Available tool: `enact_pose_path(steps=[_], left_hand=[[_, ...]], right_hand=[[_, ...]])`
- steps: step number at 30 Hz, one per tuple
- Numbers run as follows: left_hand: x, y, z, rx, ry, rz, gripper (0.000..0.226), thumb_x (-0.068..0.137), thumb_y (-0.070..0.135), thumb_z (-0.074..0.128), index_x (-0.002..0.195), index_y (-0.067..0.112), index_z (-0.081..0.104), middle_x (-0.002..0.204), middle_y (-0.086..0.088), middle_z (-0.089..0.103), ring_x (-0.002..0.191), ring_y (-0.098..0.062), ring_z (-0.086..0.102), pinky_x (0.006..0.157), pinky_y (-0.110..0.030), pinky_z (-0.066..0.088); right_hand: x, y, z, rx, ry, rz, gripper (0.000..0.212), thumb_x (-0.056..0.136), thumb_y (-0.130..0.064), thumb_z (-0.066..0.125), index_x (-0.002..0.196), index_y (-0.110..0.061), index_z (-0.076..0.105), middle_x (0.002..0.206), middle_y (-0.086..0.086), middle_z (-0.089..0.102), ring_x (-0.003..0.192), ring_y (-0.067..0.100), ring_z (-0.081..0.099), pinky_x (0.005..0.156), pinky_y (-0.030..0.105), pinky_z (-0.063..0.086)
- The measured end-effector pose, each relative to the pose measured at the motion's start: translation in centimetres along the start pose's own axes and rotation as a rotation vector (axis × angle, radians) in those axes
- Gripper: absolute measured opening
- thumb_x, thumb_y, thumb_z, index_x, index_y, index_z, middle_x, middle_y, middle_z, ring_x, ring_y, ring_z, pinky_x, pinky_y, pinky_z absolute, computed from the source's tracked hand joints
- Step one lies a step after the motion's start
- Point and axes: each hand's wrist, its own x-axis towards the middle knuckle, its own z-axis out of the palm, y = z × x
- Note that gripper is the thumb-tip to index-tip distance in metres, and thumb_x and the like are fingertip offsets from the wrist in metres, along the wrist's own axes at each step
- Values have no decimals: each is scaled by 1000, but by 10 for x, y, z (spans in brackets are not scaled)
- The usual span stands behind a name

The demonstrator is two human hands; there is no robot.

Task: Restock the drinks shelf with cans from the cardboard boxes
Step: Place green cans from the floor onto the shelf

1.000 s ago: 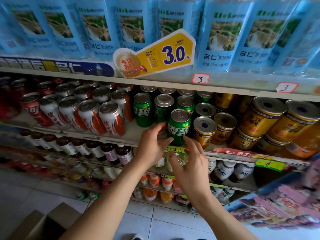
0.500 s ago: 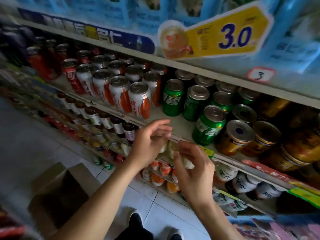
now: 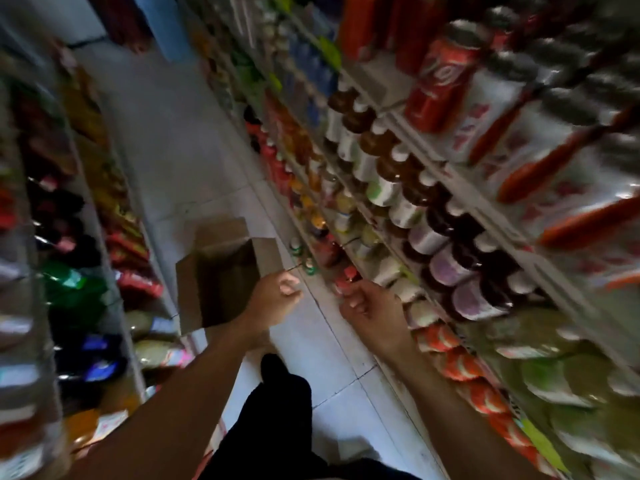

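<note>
L hand: loosely curled, empty, over floor.
R hand: same, nr shelf.
Box: open, on floor.

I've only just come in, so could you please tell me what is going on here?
A person is restocking drinks in a shop aisle. Right now both hands are empty: the left hand and right hand hang loosely curled over the floor, away from the shelf of cans and bottles. The view is turned down toward an open cardboard box on the floor, just beyond the left hand. The picture is blurred.
</note>
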Motion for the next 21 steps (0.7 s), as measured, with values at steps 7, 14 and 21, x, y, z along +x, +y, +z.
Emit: enact_pose_path(steps=[7,14,21], left_hand=[[134,-84,-41,-29,-36,-54,21,89,13,69,110,7,66,95,-5,69,83,-10,64,64,-10,48],[302,-228,-2,32,45,-14,15,87,12,70,101,8,67,90,-4,71,79,-14,67,70,-13,47],[418,-363,49,-59,43,-11,16,90,14,67,106,15,64,93,5,67,85,-7,64,79,-24,52]], right_hand=[[169,64,148,-46,-245,392,22,83,-19,75,100,-26,63,81,-10,57,72,10,57,60,12,44],[351,230,308,319,-112,768,20,86,-24,74,98,-13,63,72,-5,44,64,7,46,67,26,49],[460,387,407,504,-73,1039,36,93,-45,61,121,-23,53,131,2,50,122,24,52,105,38,44]])
